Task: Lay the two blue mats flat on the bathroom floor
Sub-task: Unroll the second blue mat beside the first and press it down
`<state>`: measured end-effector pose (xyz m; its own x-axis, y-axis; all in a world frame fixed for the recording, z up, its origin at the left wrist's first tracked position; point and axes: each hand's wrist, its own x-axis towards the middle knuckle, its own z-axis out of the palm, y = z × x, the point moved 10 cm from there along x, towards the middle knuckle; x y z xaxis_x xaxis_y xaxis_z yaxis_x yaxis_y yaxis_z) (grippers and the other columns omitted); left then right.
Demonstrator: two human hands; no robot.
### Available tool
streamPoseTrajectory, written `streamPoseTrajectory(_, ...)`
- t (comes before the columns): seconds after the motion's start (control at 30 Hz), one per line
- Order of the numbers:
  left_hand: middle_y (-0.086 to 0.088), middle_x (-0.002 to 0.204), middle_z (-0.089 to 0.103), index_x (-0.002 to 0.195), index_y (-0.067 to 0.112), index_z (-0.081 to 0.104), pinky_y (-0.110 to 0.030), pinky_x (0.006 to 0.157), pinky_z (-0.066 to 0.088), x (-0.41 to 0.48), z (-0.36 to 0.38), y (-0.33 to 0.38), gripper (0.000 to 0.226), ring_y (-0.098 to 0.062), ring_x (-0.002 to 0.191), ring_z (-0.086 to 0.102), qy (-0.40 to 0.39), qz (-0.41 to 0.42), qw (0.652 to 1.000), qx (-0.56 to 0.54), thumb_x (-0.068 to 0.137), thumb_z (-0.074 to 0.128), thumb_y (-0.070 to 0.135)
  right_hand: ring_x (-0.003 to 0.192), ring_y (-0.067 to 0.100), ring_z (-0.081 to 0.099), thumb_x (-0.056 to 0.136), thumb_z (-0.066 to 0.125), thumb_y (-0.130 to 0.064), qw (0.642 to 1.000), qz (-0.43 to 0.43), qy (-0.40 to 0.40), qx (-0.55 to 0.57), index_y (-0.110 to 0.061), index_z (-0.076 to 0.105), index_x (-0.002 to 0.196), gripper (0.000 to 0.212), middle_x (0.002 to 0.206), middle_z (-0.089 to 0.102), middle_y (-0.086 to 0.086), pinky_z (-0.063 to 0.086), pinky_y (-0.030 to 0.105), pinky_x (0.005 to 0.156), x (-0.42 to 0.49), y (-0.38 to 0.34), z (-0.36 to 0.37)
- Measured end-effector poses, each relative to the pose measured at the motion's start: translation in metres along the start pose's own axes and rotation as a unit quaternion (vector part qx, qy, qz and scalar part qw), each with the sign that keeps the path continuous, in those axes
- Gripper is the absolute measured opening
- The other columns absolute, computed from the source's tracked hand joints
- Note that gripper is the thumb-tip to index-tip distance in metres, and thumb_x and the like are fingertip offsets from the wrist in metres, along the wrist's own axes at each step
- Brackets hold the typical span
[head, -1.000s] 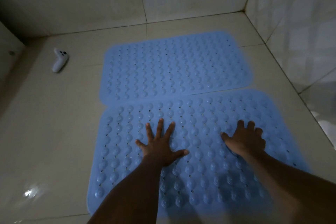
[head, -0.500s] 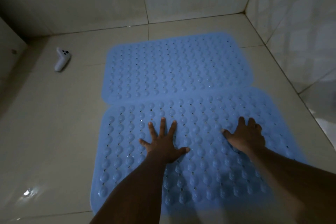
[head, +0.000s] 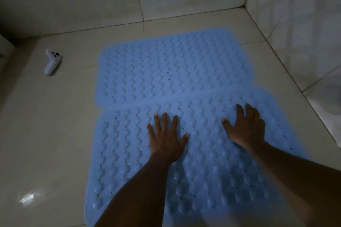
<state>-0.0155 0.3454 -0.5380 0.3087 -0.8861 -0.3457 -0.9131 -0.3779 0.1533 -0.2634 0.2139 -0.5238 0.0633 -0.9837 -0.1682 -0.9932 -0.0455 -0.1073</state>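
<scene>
Two blue bumpy mats with small holes lie on the tiled bathroom floor. The far mat lies flat near the back wall. The near mat lies just in front of it, and its far edge meets or slightly overlaps the far mat's near edge. My left hand presses palm down on the near mat with its fingers spread. Further right on the same mat, my right hand rests palm down, fingers slightly curled. Neither hand grips anything.
A white handheld controller lies on the floor to the left of the far mat. Tiled walls close the room at the back and on the right, meeting in a corner. A bright reflection shows on the floor at lower left.
Both hands have slid a little forward over the near mat toward its far edge. The mats stay where they were.
</scene>
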Motion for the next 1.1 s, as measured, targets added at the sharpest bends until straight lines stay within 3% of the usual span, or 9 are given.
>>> streamPoseTrajectory(0.2, -0.006, 0.171, -0.015, 0.163, 0.031, 0.000, -0.056, 0.124, -0.010, 0.055, -0.013, 0.057, 0.076, -0.032, 0.154, -0.024, 0.027, 0.069, 0.997, -0.014, 0.100, 0.025, 0.066, 0.152, 0.030, 0.011, 0.093, 0.039, -0.061, 0.999, -0.040, 0.030, 0.004, -0.021, 0.022, 0.155, 0.075, 0.165, 0.015, 0.008, 0.018, 0.053, 0.119, 0.053, -0.007, -0.008)
streamPoseTrajectory(0.4, -0.005, 0.171, -0.013, 0.163, 0.031, -0.001, -0.054, 0.125, -0.008, 0.119, -0.015, 0.107, 0.072, -0.028, 0.155, -0.022, 0.042, 0.117, 0.992, -0.014, 0.102, 0.021, 0.063, 0.145, 0.037, 0.031, 0.092, 0.033, -0.057, 0.995, -0.040, 0.081, 0.031, -0.015, 0.041, 0.149, 0.070, 0.158, 0.034, 0.016, 0.030, 0.059, 0.112, 0.096, -0.011, 0.000)
streamPoseTrajectory(0.53, -0.002, 0.171, -0.009, 0.163, 0.033, 0.005, -0.054, 0.126, -0.001, 0.130, -0.003, 0.105, 0.072, -0.025, 0.156, -0.018, 0.098, 0.110, 0.989, -0.014, 0.100, 0.018, 0.065, 0.149, 0.033, 0.024, 0.095, 0.035, -0.055, 0.993, -0.028, 0.112, 0.001, -0.018, 0.033, 0.153, 0.069, 0.161, 0.028, 0.012, 0.020, 0.055, 0.118, 0.090, -0.011, 0.010)
streamPoseTrajectory(0.83, -0.008, 0.172, 0.000, 0.163, 0.028, 0.011, -0.058, 0.123, 0.006, 0.129, 0.003, 0.103, 0.074, -0.032, 0.157, -0.007, 0.083, 0.111, 0.990, 0.028, 0.099, 0.028, 0.062, 0.153, 0.030, 0.012, 0.094, 0.031, -0.057, 0.997, -0.017, 0.073, -0.022, -0.020, 0.023, 0.156, 0.073, 0.165, 0.017, 0.010, 0.014, 0.055, 0.120, 0.091, -0.011, 0.014)
streamPoseTrajectory(1.1, -0.009, 0.172, -0.002, 0.163, 0.028, 0.010, -0.059, 0.123, 0.007, 0.129, 0.004, 0.103, 0.075, -0.032, 0.157, -0.007, 0.085, 0.107, 0.990, 0.024, 0.099, 0.027, 0.062, 0.152, 0.030, 0.016, 0.094, 0.032, -0.057, 0.996, -0.014, 0.084, -0.023, -0.021, 0.025, 0.156, 0.072, 0.164, 0.020, 0.009, 0.016, 0.055, 0.119, 0.090, -0.010, 0.012)
